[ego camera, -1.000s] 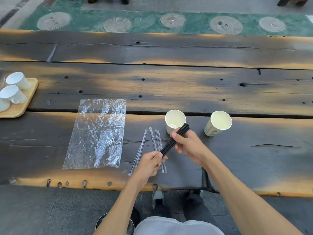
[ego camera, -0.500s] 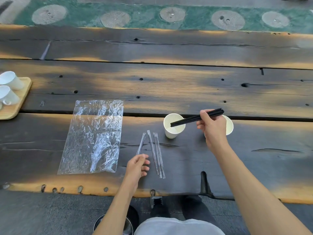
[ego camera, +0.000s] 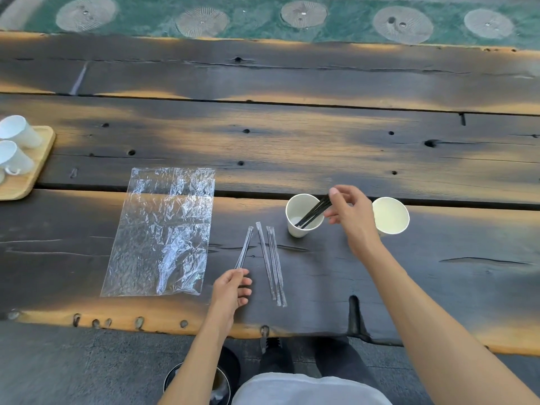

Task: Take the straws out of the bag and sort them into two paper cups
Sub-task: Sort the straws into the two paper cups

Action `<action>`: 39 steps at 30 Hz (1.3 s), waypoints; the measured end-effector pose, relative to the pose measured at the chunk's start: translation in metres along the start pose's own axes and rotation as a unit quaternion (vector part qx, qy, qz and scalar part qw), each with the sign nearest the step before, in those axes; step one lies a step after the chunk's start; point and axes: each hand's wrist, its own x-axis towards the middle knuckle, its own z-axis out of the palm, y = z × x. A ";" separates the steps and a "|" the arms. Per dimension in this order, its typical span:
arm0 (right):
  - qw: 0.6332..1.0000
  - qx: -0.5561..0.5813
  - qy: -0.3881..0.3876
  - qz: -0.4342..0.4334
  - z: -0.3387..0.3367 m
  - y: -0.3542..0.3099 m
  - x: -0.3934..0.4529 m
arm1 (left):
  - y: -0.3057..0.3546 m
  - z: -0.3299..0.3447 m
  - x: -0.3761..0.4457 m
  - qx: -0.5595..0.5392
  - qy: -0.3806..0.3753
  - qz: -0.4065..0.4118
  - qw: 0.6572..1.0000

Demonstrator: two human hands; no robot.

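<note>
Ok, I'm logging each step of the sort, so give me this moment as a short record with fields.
right hand: pinches black straws, lower ends inside left paper cup
right paper cup: holds nothing visible
left hand: pinches near end of one wrapped straw
other wrapped straws: lying on wooden table
plastic bag: flat, looks empty
wooden tray: far left, white mugs on it

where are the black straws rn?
Head view, right of centre: the black straws slant into the left paper cup, lower ends inside, upper ends pinched by the right hand, just left of the other paper cup.
</note>
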 end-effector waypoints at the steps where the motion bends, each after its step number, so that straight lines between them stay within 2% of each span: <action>1: 0.999 0.033 0.021 0.012 -0.003 -0.001 0.000 | -0.001 -0.001 0.001 -0.002 0.006 0.000 1.000; 4: 0.986 0.087 0.117 0.077 -0.012 0.013 -0.006 | -0.001 -0.002 0.007 0.012 0.046 0.014 0.999; 6: 0.979 0.039 0.147 0.139 -0.010 0.038 -0.017 | 0.000 -0.003 0.012 0.095 0.095 0.057 0.989; 8: 0.973 -0.014 0.094 0.208 0.003 0.066 -0.031 | 0.003 -0.003 0.019 0.198 0.130 0.109 0.965; 10: 0.966 -0.071 -0.014 0.250 0.023 0.086 -0.045 | 0.005 -0.002 0.029 0.285 0.124 0.139 0.940; 13: 0.951 -0.128 -0.120 0.257 0.054 0.096 -0.052 | 0.009 0.002 0.044 0.367 0.100 0.114 0.918; 16: 0.943 -0.124 -0.176 0.254 0.079 0.092 -0.048 | 0.015 0.008 0.045 0.352 0.070 0.088 0.929; 19: 0.939 -0.120 -0.195 0.257 0.100 0.096 -0.041 | 0.014 0.017 0.046 0.330 0.051 0.086 0.939; 24: 0.929 -0.120 -0.213 0.279 0.124 0.115 -0.042 | 0.008 0.026 0.048 0.294 0.087 0.095 0.947; 34: 0.926 -0.158 -0.218 0.263 0.125 0.118 -0.048 | -0.003 0.031 0.046 0.187 0.095 0.045 0.977; 39: 0.921 -0.171 -0.251 0.246 0.119 0.121 -0.062 | -0.015 0.027 0.039 0.153 0.045 0.028 0.987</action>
